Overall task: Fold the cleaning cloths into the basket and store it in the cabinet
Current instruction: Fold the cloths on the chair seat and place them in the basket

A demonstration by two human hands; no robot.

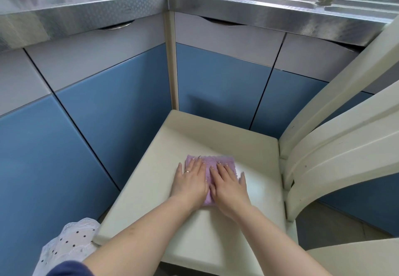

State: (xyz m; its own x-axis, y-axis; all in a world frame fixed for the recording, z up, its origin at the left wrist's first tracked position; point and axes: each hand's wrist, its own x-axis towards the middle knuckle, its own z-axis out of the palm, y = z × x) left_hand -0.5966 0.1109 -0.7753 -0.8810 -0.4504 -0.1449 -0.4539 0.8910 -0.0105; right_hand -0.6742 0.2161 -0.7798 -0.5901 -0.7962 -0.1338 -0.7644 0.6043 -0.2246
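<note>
Both bare forearms reach forward from the bottom of the view, converging toward the middle. The left hand (190, 182) lies palm down, fingers straight and close together, a thin ring showing on one finger. Right beside it, the right hand (229, 186) is flat too, palm down, fingers stretched forward, thumb spread out to the side. The two hands sit nearly touching along their inner edges; whether they actually meet is hard to tell from this angle. Wrists are level, both arms bare up to the elbows, decorated nails visible on the fingertips.
</note>
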